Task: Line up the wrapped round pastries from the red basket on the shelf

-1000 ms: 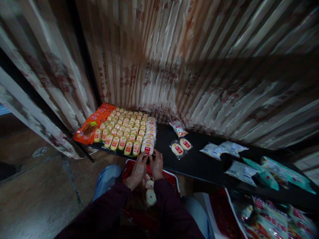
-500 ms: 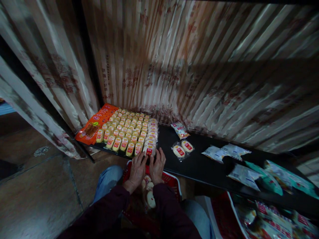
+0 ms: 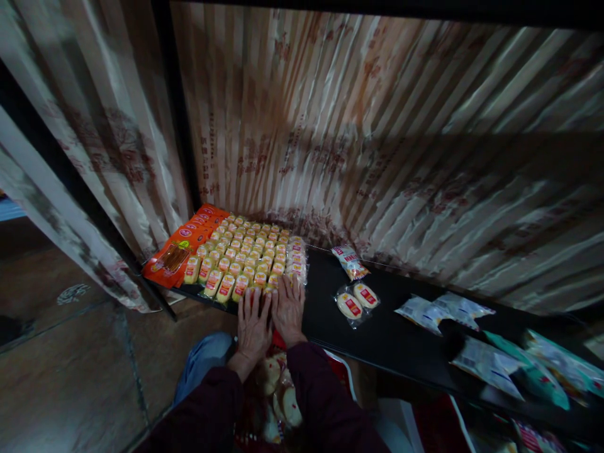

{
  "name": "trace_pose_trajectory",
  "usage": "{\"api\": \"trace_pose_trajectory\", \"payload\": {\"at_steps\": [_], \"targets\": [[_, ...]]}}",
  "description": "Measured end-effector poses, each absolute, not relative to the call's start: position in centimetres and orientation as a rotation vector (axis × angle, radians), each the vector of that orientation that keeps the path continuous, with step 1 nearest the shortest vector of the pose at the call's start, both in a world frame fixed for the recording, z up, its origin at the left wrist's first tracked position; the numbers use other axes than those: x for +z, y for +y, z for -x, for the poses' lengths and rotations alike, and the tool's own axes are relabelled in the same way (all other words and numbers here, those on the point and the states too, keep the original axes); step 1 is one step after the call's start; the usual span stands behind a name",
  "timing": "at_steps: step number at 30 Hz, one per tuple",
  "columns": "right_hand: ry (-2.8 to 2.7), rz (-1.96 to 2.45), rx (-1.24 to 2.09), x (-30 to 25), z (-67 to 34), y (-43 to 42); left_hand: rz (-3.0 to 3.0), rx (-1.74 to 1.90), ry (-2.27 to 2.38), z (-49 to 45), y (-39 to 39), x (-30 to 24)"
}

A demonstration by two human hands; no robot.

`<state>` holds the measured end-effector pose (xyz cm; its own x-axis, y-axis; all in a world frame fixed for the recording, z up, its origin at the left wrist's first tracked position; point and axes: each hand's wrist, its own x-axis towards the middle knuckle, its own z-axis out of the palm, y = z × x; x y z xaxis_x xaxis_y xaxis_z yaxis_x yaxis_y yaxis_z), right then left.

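Observation:
My left hand [image 3: 255, 328] lies with its fingers stretched out at the front edge of the rows of small wrapped yellow cakes [image 3: 240, 258]. Beside it, my right hand [image 3: 289, 309] rests flat, fingers extended, over the front of a column of clear-wrapped white cakes [image 3: 297, 253] with red labels. The fingers hide the nearest cakes in both places. Neither hand is wrapped around a cake. Below my forearms a red basket [image 3: 348, 376] holds several wrapped round white cakes [image 3: 289, 406].
Orange packets [image 3: 177, 255] lie at the left end of the black shelf [image 3: 325, 314]. Further right are a two-cake packet [image 3: 357, 302], a small snack bag [image 3: 350, 262], silvery bags [image 3: 419, 313] and teal bags [image 3: 533, 371]. A pleated curtain [image 3: 321, 157] hangs behind. A dark post [image 3: 177, 107] stands left.
Both hands have moved slightly forward onto the cakes, fingers straighter and flatter. The nearest white cake is now covered by my right hand. The view has shifted a little.

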<state>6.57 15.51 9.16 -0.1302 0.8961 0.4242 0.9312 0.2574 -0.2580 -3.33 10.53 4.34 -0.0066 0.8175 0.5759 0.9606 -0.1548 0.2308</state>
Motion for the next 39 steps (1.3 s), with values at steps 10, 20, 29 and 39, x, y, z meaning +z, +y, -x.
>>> {"api": "trace_pose_trajectory", "payload": {"at_steps": [10, 20, 29, 39], "targets": [[-2.051, 1.591, -0.174, 7.9, -5.2, 16.5, 2.017, -0.859, -1.811, 3.9, 12.0, 3.4], [-2.071, 1.687, -0.166, 9.4, -6.2, 18.7, 2.031, -1.039, -1.819, 3.9, 12.1, 4.0], [-2.07, 1.726, -0.086, 9.9, -5.3, 20.5, 2.014, -1.068, -1.905, 3.8, 12.8, 4.6], [-2.129, 1.678, -0.096, 9.3, -5.5, 20.6, 2.014, -1.107, -1.901, 3.7, 13.1, 4.0]]}}
